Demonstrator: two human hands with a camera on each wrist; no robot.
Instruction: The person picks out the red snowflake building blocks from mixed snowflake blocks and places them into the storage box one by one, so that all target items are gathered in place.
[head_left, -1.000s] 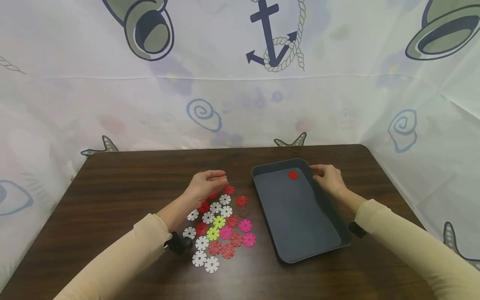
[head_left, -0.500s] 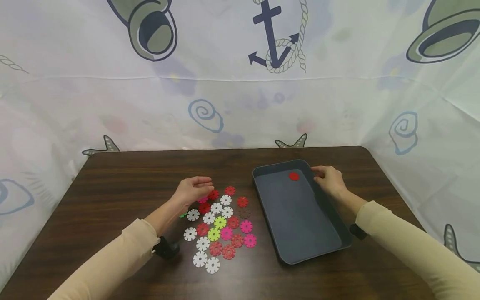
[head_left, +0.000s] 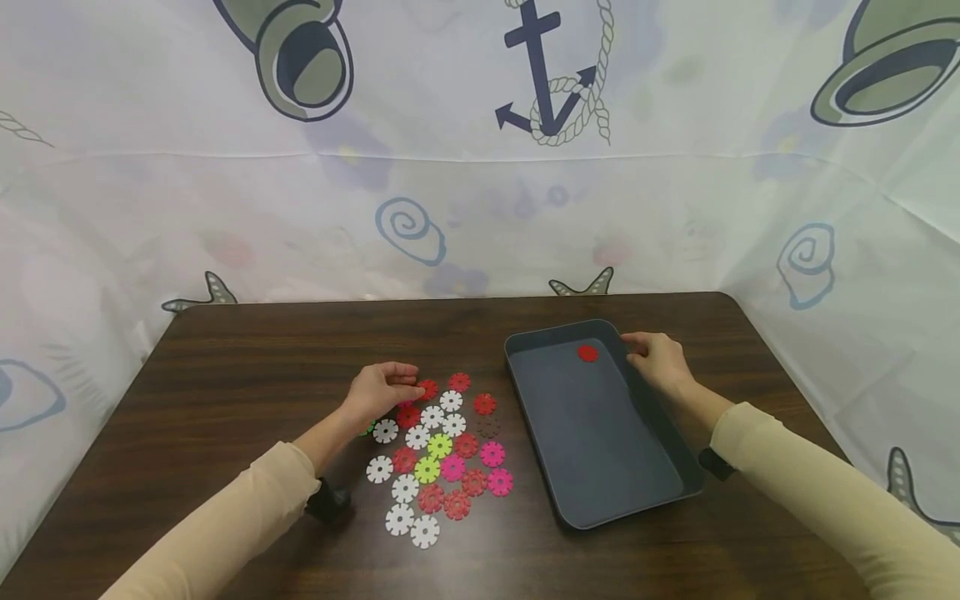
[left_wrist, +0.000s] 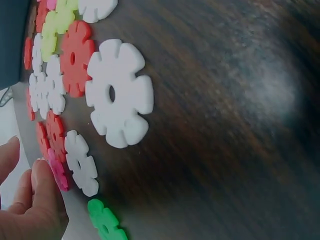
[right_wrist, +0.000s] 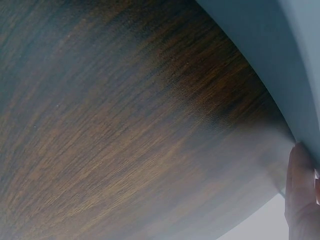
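Observation:
My left hand [head_left: 382, 392] is at the far left of a spread of flower-shaped plastic discs, thumb and fingers apart. Its fingertips are at a pink disc [left_wrist: 57, 170], touching or nearly so, and partly hide it in the head view. A green disc [left_wrist: 106, 222] and a white disc [left_wrist: 81, 162] lie close by. Red discs [head_left: 408, 416], yellow-green discs [head_left: 440, 445] and more white discs [head_left: 424, 531] lie flat on the table. At the right my right hand [head_left: 660, 360] holds the rim of the dark grey tray [head_left: 600, 450]; its thumb's grip is partly hidden.
One red disc [head_left: 588, 354] lies inside the tray near its far end. The brown wooden table [head_left: 247, 358] carries everything, and a printed white cloth [head_left: 480, 225] hangs behind and beside it. A brown disc [head_left: 488, 427] blends into the wood.
My left hand has moved left and lowered beside the far-left discs, uncovering a pink and a green one. Its thumb and fingers have spread apart. The right hand and tray stay put.

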